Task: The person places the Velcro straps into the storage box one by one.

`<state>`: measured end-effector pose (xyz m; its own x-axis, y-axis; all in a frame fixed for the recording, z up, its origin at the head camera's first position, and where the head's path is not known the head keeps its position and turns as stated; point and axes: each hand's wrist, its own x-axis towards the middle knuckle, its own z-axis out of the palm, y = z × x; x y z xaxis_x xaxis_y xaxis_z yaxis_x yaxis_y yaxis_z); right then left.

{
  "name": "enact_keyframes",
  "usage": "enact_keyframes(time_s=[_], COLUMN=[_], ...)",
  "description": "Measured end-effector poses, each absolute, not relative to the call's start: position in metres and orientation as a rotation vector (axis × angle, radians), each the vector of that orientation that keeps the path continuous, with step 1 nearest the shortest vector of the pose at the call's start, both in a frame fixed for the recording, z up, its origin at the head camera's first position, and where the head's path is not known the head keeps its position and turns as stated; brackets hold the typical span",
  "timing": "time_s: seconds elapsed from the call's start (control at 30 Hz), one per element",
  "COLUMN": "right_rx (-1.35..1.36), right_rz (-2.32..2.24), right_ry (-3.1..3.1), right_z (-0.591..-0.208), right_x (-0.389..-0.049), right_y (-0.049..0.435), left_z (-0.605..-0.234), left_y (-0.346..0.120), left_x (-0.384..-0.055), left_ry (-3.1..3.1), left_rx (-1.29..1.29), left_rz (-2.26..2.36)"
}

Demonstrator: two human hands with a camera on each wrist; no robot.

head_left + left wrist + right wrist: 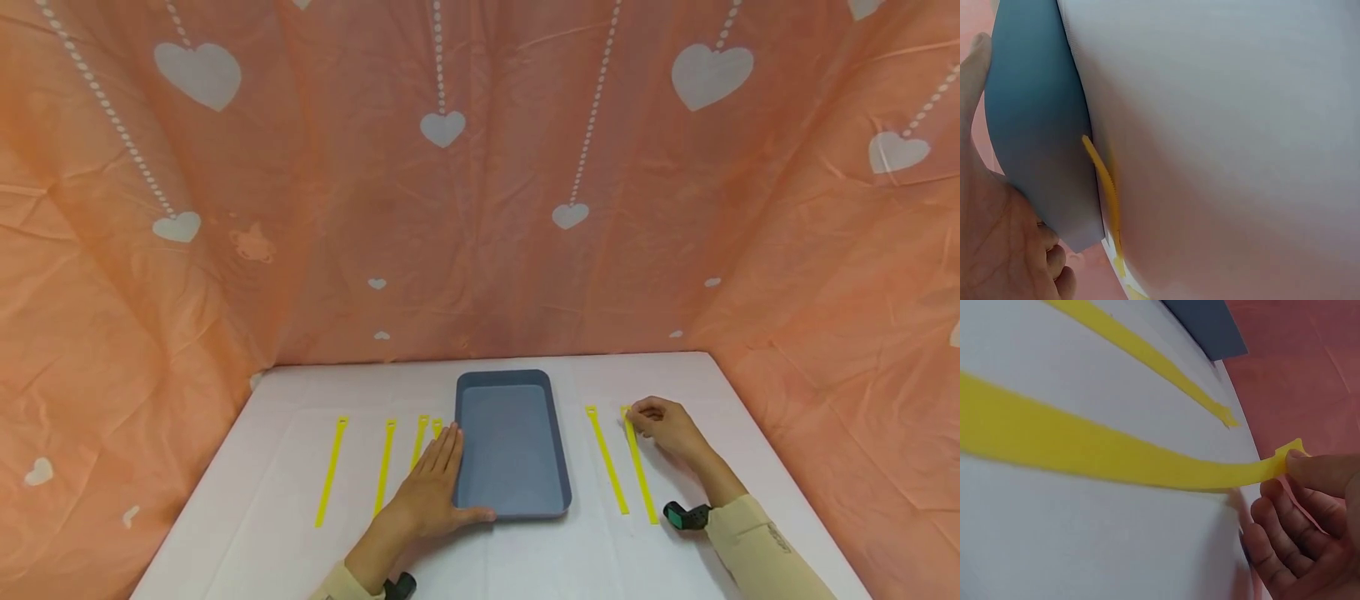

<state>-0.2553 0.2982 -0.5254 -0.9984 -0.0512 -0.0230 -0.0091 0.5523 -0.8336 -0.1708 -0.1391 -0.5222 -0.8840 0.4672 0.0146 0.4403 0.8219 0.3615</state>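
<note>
A blue-grey rectangular tray [510, 446] lies on the table. My left hand [433, 492] rests against it, straight fingers along its left side and thumb at the near rim; the left wrist view shows the palm beside the tray wall [1041, 125]. My right hand [671, 427] pinches the slotted head of a yellow cable tie [640, 471] between thumb and fingers. In the right wrist view that head is raised and the strap [1097, 447] bends down toward the table. A second yellow cable tie [606, 458] lies between it and the tray.
Left of the tray lie several more yellow cable ties, among them an outermost one [331, 473] and another [385, 467]; the left hand partly covers those nearest the tray. A white cloth covers the table [247, 500]. An orange curtain [495, 275] with hearts hangs behind.
</note>
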Motion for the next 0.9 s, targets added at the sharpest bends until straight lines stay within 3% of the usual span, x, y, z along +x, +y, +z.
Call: enact_keyframes(time_s=[0.37,0.9], right_rx=[-0.140,-0.143], right_rz=[-1.609,-1.650], right_ry=[2.713,2.724], right_z=[-0.509,-0.488], right_x=[-0.250,-0.246], right_y=[0.295,0.287], left_z=[-0.539,-0.525], left_y=[-0.140,-0.138], left_x=[-0.178,-0.171], left_ry=[2.974,2.958], left_rx=[0.717,0.729], left_rz=[0.521,0.508])
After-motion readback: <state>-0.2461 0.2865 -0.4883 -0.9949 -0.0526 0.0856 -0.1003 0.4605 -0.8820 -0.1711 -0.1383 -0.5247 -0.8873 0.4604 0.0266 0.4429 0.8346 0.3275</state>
